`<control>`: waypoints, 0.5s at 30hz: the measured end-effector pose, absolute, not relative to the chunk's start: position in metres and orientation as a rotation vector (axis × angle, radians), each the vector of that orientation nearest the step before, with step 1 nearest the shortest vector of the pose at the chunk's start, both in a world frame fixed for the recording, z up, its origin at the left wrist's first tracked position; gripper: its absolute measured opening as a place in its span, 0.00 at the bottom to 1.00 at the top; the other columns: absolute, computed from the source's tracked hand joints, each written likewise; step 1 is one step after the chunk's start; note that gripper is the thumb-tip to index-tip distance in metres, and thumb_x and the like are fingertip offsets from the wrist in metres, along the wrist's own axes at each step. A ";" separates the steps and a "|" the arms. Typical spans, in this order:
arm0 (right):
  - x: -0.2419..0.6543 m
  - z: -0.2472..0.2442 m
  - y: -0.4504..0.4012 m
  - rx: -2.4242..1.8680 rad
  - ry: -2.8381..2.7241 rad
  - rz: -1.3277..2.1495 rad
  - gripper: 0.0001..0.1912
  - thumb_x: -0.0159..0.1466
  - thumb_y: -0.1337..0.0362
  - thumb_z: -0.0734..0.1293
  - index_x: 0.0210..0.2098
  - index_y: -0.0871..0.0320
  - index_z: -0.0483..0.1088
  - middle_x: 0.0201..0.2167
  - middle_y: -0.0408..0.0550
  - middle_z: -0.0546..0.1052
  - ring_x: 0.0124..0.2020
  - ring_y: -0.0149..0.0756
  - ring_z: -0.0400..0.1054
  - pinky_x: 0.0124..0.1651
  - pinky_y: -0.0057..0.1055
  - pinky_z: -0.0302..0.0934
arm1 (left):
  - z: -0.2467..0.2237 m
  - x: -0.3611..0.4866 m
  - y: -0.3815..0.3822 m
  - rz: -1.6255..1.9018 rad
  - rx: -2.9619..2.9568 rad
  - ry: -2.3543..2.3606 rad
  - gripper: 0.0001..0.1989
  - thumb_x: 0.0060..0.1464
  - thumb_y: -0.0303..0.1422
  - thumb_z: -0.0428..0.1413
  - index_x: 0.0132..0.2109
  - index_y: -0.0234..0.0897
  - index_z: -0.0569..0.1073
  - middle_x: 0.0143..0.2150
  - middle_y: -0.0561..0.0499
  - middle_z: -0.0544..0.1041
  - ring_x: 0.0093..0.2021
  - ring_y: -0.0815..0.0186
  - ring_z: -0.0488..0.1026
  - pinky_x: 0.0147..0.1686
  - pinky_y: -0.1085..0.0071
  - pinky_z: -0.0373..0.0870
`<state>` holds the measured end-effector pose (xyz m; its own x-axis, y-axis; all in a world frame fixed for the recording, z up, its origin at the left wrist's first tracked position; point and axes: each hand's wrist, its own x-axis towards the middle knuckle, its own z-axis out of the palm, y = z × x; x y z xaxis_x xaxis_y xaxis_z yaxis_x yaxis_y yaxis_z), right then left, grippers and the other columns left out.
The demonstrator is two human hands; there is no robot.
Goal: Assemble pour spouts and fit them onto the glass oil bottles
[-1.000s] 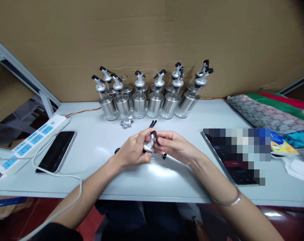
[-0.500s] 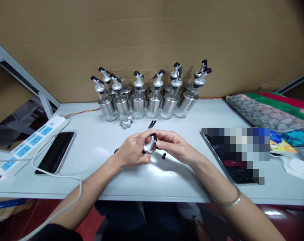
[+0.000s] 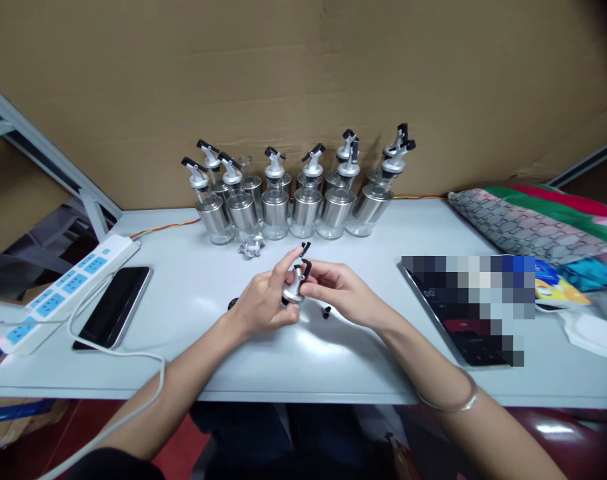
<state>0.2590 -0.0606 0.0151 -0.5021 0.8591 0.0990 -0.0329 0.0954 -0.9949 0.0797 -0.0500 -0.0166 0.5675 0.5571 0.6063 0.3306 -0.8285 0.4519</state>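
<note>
Between my hands is a silver bottle pourer with a black lever on its spout. My left hand grips the pourer's base from the left, thumb underneath, index finger stretched out past the spout. From the right, my right hand pinches the lever side between thumb and fingers. Small black pieces lie just beyond the fingertips, partly hidden. Another small black part rests below my right hand. Part of a black round piece shows beside my left hand.
Several glass and steel bottles, most topped with pourers, stand along the cardboard at the back. Loose silver pieces lie before them. A power strip and phone are left; a tablet and patterned fabric are right.
My left index finger has lifted off the pourer's top and straightened. The black lever now shows swung to the right of the spout. The view has shifted slightly.
</note>
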 end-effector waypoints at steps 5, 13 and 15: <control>0.257 0.010 -0.060 -0.807 -1.601 1.525 0.17 0.57 0.50 0.69 0.33 0.60 0.72 0.27 0.43 0.72 0.30 0.31 0.64 0.36 0.30 0.60 | -0.014 0.079 -0.050 1.061 2.533 0.762 0.35 0.50 0.33 0.45 0.65 0.38 0.47 0.30 0.55 0.69 0.22 0.69 0.64 0.27 0.73 0.67; 0.260 0.011 -0.057 -0.641 -1.481 1.719 0.15 0.58 0.54 0.70 0.37 0.59 0.75 0.31 0.44 0.73 0.32 0.30 0.63 0.38 0.27 0.57 | -0.015 0.075 -0.050 1.066 2.558 0.856 0.31 0.45 0.32 0.48 0.58 0.36 0.52 0.34 0.51 0.73 0.29 0.64 0.73 0.32 0.68 0.71; 0.259 0.010 -0.057 -0.644 -1.466 1.708 0.14 0.58 0.54 0.69 0.35 0.59 0.75 0.30 0.44 0.73 0.30 0.29 0.61 0.36 0.27 0.56 | -0.016 0.075 -0.050 1.094 2.599 0.833 0.31 0.45 0.31 0.48 0.58 0.36 0.52 0.35 0.50 0.73 0.30 0.64 0.73 0.32 0.68 0.72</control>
